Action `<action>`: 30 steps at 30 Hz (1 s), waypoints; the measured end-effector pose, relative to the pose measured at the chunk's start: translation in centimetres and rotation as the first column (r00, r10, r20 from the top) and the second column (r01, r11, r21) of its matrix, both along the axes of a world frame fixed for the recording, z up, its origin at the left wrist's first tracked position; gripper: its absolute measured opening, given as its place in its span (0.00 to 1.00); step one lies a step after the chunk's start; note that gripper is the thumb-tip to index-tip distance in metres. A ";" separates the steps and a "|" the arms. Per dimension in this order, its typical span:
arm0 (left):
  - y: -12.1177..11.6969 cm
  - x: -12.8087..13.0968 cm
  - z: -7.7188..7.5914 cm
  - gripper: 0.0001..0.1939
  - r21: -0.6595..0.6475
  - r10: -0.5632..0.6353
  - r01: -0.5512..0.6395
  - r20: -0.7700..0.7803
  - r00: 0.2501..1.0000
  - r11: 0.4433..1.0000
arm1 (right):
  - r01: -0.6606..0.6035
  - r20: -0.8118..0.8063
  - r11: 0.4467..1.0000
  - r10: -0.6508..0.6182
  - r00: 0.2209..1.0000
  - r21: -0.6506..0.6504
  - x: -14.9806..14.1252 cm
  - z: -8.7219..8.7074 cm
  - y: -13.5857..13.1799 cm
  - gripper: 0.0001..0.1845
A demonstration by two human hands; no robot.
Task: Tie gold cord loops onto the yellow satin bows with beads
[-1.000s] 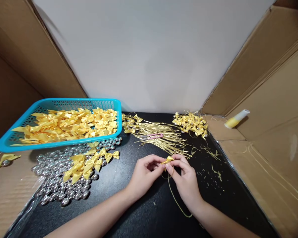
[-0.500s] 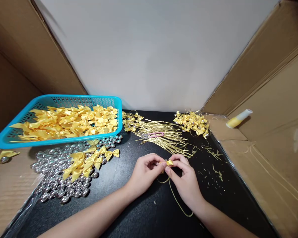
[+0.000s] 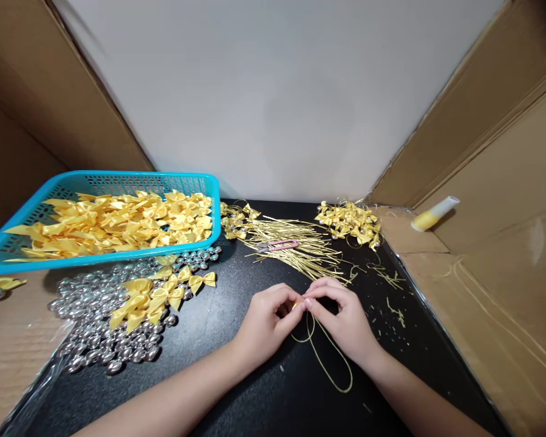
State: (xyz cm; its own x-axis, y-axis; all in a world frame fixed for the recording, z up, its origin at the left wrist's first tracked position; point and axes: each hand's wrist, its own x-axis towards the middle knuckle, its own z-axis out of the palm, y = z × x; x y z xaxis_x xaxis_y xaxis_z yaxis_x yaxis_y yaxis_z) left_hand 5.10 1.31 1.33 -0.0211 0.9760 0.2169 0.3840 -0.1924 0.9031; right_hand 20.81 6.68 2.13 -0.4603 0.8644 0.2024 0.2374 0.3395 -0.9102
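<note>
My left hand (image 3: 266, 321) and my right hand (image 3: 346, 318) meet fingertip to fingertip over the black tabletop (image 3: 236, 388). Both are pinched on a small yellow bow, of which only a sliver shows between the fingers. A loop of gold cord (image 3: 332, 364) hangs from the pinch and lies on the table toward me. Just beyond the hands lies a bundle of gold cords (image 3: 295, 246) with a pink clip (image 3: 279, 245) on it.
A blue basket (image 3: 50, 206) full of yellow bows sits at the left, above a heap of silver bells (image 3: 91, 328) with loose bows (image 3: 159, 294) on it. Finished bows (image 3: 350, 221) lie at the back right. A white-and-yellow tube (image 3: 430, 213) rests on the cardboard at right.
The hands closed together over the bow, which now is almost hidden. The cord's loop has spread out longer on the table below the right hand.
</note>
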 end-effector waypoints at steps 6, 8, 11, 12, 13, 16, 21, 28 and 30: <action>0.0 -0.1 -0.3 0.08 0.048 0.007 -0.003 -0.085 0.996 0.999 | 0.017 0.008 0.999 -0.017 1.000 -0.029 0.1 0.0 0.1 0.03; 0.0 -0.1 -0.4 0.08 0.047 0.005 -0.001 -0.102 0.995 0.999 | 0.024 0.018 0.999 -0.024 1.000 -0.026 0.0 0.0 0.1 0.03; 0.0 0.0 -0.5 0.08 0.021 0.011 -0.009 -0.112 0.994 1.000 | 0.043 0.033 0.999 -0.043 0.999 -0.013 -0.2 0.0 0.0 0.05; 0.0 0.0 -0.5 0.08 0.006 0.015 -0.015 -0.110 0.994 1.000 | 0.049 0.038 0.999 -0.048 0.998 -0.010 -0.3 0.0 -0.1 0.06; 0.1 0.0 -0.4 0.08 -0.012 0.018 -0.019 -0.104 0.994 1.000 | 0.053 0.042 0.999 -0.053 0.998 -0.009 -0.3 0.0 -0.1 0.06; 0.2 0.0 -0.3 0.08 -0.070 0.018 -0.022 -0.047 0.999 0.997 | 0.055 0.032 0.998 -0.055 0.998 -0.020 -0.5 -0.2 -0.1 0.08; 0.4 -0.1 0.1 0.13 -0.211 -0.038 0.071 0.159 0.987 0.975 | 0.011 -0.033 0.997 -0.013 0.999 -0.070 -0.5 -0.3 0.3 0.10; 0.8 -0.2 0.2 0.13 -0.262 -0.080 0.171 0.327 0.942 0.950 | -0.082 -0.009 0.991 0.081 0.997 -0.102 -0.2 0.1 1.0 0.12; 0.8 -0.1 0.1 0.12 -0.274 -0.083 0.180 0.334 0.939 0.945 | -0.089 -0.017 0.991 0.088 0.996 -0.103 -0.2 0.1 1.1 0.12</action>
State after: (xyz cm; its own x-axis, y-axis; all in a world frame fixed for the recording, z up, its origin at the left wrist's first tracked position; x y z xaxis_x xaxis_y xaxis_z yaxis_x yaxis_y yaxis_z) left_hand 4.96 2.10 1.38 0.0927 0.9926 -0.0785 0.0617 0.0730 0.9954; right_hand 20.65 7.76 2.27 -0.5340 0.8369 0.1203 0.1992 0.2629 -0.9440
